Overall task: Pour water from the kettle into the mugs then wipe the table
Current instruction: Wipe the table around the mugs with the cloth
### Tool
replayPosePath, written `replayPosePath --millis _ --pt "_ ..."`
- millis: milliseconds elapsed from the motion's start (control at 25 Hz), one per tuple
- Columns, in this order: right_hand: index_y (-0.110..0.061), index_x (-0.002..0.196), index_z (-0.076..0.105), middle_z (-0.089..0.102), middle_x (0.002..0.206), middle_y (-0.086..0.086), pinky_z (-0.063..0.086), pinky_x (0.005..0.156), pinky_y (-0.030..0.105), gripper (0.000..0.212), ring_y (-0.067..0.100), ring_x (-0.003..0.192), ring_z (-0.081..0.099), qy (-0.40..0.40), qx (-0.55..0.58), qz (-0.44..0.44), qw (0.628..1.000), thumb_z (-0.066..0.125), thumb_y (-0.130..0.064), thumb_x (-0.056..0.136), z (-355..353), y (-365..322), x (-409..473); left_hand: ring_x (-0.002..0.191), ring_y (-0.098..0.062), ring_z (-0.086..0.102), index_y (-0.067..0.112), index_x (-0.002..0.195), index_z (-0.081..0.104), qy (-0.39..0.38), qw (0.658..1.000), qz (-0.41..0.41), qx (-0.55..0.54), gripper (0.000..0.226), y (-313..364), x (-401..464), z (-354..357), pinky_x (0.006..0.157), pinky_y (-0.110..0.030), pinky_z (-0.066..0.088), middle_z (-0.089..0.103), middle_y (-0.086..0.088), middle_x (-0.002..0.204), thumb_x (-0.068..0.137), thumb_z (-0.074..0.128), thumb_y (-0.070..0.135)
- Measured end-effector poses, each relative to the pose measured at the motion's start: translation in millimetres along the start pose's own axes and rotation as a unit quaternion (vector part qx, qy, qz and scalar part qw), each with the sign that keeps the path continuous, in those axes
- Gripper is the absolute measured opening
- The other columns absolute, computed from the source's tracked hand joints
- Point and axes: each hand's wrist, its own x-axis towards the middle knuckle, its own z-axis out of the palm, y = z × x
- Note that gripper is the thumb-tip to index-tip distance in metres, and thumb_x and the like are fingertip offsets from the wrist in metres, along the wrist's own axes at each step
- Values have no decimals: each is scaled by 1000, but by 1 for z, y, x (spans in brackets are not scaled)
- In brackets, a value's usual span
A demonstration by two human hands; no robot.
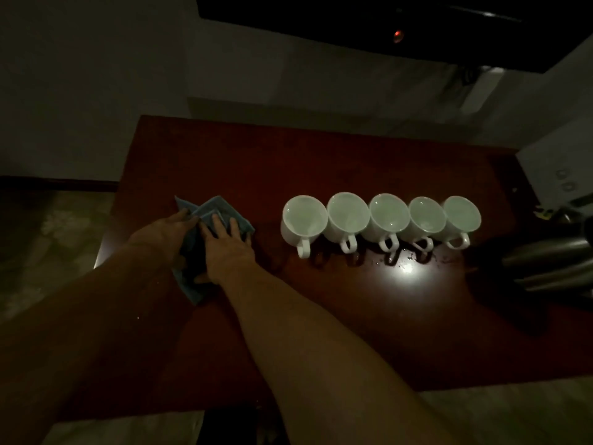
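**Pressing a blue cloth to the table beside five filled mugs**

Standing in a row to the right of both hands, five white mugs (380,221) touched or nearly touched one another, each upright with its handle turned toward the person. All five appeared to hold clear water close to the rim, though the dim light made the levels hard to judge. Small wet spots and a bright glare showed on the dark red table (369,316) just in front of the handles.

Farther right of the hands, beyond the last mug, the metal kettle (552,264) sat at the edge of the view, only partly visible; what it held could not be told.

A blue cloth (211,216) lay crumpled on the table directly beneath both hands, with folded corners sticking out past the fingertips and a strip trailing back toward the person between the wrists. The left hand (167,232) rested on the cloth's left part, fingers extended toward its far corner. The right hand (229,244) lay flat on the cloth's right part, fingers straight and slightly spread, pressing down rather than gripping. The nearest mug stood near the right hand, clear of the cloth.
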Motion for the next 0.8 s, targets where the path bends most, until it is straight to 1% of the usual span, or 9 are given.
replayPosePath --millis 80,160,240,360,480,600,720,800 --pt "-29 161 -10 -23 168 0 -7 122 59 115 33 153 -22 6 0 -10 1000 76 -45 85 16 10 -23 151 -30 20 22 161 9 -12 1000 0 -22 101 12 -12 16 118 -38 29 -2 -5 168 87 78 23" --pt "-29 161 -8 -22 168 -1 -7 122 58 115 32 153 -22 4 -2 -23 1000 76 -45 85 31 21 -44 150 -31 21 23 161 8 -2 999 -9 -33 102 29 -28 39 117 -40 31 -3 -5 168 87 78 21" --pt "-30 161 -6 -21 168 -2 -7 123 56 114 30 153 -21 2 -6 -35 999 77 -46 84 45 37 -64 150 -31 21 23 161 5 0 1000 -5 -17 103 47 -39 55 117 -39 31 -4 -7 168 87 77 22" --pt "-30 162 -3 -19 169 -3 -7 124 53 116 28 154 -18 11 -12 -56 998 78 -49 82 60 73 -100 149 -31 24 27 161 5 9 1000 9 -12 103 83 -63 76 116 -41 33 -3 -6 169 88 76 34" --pt "-30 162 -3 -17 169 -3 -6 123 51 115 27 155 -16 26 -22 -74 997 77 -52 81 74 113 -139 145 -30 27 33 161 -1 22 999 21 33 104 123 -84 95 113 -46 37 -3 -2 169 88 70 52" --pt "-32 162 -3 -19 168 -6 -6 123 49 115 25 155 -17 40 -7 -45 998 76 -53 81 80 151 -172 147 -30 21 33 160 -6 33 996 47 68 105 169 -90 98 113 -48 34 -5 0 168 88 67 58" --pt "-33 161 -5 -20 168 -7 -5 123 48 115 23 155 -17 42 7 -1 999 75 -54 82 79 183 -198 152 -27 11 28 161 -4 42 991 89 90 108 214 -84 93 117 -50 27 -3 1 168 86 70 55" --pt "-35 160 -8 -21 168 -7 -4 124 49 113 23 155 -18 43 16 27 999 73 -54 83 77 206 -212 153 -24 5 28 161 -5 42 989 111 91 108 240 -77 91 118 -52 24 -5 3 168 87 71 53"
